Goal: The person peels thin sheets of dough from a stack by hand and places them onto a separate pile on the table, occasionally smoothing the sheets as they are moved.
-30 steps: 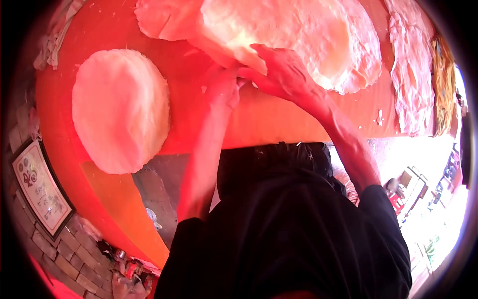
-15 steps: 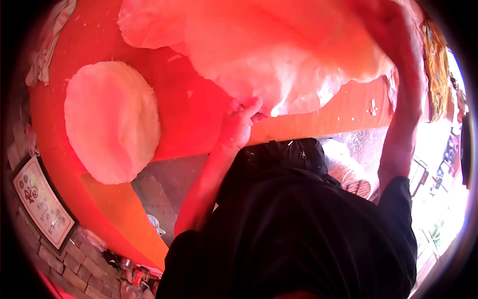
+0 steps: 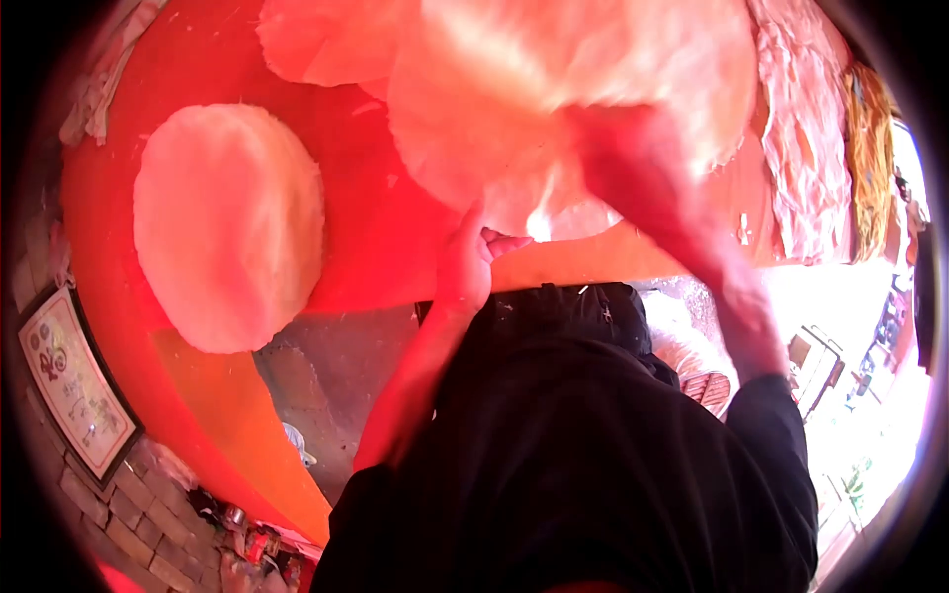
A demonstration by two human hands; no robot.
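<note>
A large, thin pale sheet (image 3: 474,109) of soft material covers the upper middle of the red surface (image 3: 366,217). At its near edge is my left hand (image 3: 474,252), its thumb and fingers around the sheet's edge. My right hand (image 3: 618,133) is over the middle of the sheet, smeared by motion, and its fingers cannot be made out. A separate oval pale piece (image 3: 229,227) lies flat on the left, touching neither hand.
Crumpled pinkish cloth (image 3: 806,128) and a yellow-brown cloth (image 3: 870,163) hang at the right. A framed picture (image 3: 79,381) stands at the lower left beside bricks (image 3: 129,524). A white bundle (image 3: 682,341) lies below the orange edge.
My right hand has moved left and nearer, from the sheet's far right to its middle. The sheet's right side has drawn in leftward, uncovering the pinkish cloth. My left hand stays near the same place.
</note>
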